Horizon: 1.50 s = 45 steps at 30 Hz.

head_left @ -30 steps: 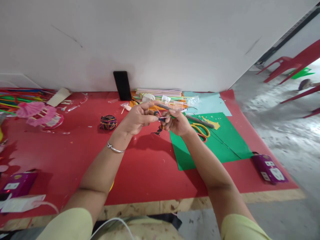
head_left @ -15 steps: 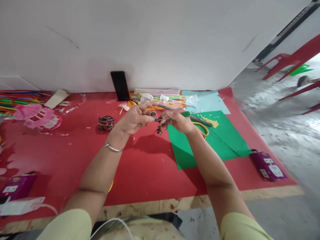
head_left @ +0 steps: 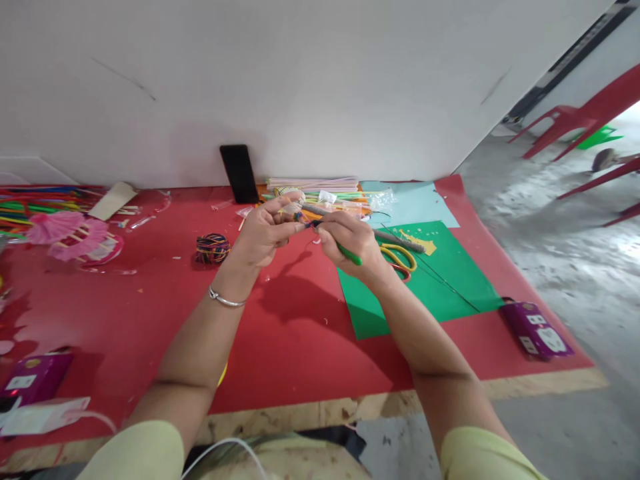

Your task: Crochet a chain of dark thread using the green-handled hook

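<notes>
The left hand [head_left: 265,233] has its grip pinching a small yarn piece [head_left: 301,218], up above the red counter [head_left: 280,353], nearer the back edge than the front edge. The right hand [head_left: 356,241] has its grip wrapped around a green-handled tool [head_left: 351,255], just beside the yarn piece. A yarn ball [head_left: 213,248] sits to the left, and scissors [head_left: 410,257] lie on green paper [head_left: 440,287] toward the right edge

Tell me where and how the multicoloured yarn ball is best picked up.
Probably across its widest part, fingers spread on opposite sides, coming from above or from the left. The yarn ball looks squat and rounded, with no handle, and sits on the red sheet; bare sheet shows on its left, while the left hand is close on its right.
</notes>
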{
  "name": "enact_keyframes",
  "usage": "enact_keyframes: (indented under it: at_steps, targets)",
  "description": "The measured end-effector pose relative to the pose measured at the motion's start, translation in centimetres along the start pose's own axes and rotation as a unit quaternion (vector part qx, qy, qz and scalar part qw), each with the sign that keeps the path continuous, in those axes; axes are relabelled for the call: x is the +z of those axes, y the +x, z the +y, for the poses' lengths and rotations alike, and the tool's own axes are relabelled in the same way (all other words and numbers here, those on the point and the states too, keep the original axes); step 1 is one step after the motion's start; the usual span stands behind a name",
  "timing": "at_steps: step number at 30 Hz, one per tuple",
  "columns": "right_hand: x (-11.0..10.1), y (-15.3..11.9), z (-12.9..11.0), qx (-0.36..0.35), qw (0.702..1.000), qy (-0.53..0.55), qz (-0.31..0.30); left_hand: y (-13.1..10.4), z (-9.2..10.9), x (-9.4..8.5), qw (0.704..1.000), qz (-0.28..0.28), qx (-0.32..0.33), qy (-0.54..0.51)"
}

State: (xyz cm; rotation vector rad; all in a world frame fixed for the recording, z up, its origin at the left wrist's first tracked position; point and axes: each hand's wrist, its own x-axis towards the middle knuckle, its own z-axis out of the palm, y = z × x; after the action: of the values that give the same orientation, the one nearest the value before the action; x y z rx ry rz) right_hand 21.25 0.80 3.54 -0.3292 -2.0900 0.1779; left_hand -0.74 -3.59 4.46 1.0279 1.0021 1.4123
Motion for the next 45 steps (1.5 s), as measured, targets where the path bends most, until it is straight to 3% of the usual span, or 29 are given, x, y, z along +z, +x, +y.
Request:
enact_keyframes:
  at_steps: [3,7,11,15,25,31,34,38,41,45]
  targets:
    - [0.9,-0.7,0.1,-0.035,0.995,-0.094,0.002,-0.2,0.1,0.6,1.0,0.016,0.006,-0.024]
    - [1.6,-1.7,0.1,0.002,0.993,-0.115,0.001,-0.6,0.3,1.7,0.998,0.026,-0.01,-0.061]
    - [2.0,-2.0,0.6,0.043,0.997,-0.06,-0.015,-0.7,0.6,1.7,0.994,0.002,-0.049,-0.102]
    - [1.2,-1.4,1.4,0.015,0.998,-0.024,-0.054,-0.5,1.0,0.5,0.991,-0.031,-0.095,-0.095]
    - [-1.6,0.3,0.6,0.012,0.989,0.007,-0.146,0.0,1.4,-0.7,0.994,0.04,-0.105,-0.012]
    - [-2.1,0.7,0.1,0.095,0.972,0.177,-0.124,0.0,1.5,-1.1,0.993,-0.007,-0.119,-0.014]
    - [-1.9,0.6,0.0,0.187,0.937,0.274,-0.113,0.0,1.4,-1.3,0.99,-0.053,-0.125,-0.033]
    - [0.0,0.1,0.2,0.331,0.827,0.448,-0.082,0.2,0.8,-1.2,0.987,-0.091,-0.119,-0.066]
    - [1.9,-0.1,0.3,0.391,0.76,0.518,-0.044,0.2,0.2,-0.5,0.99,-0.066,-0.097,-0.082]
    - [3.2,0.0,0.0,0.441,0.723,0.532,-0.002,0.1,-0.5,0.9,0.997,0.017,-0.036,-0.069]
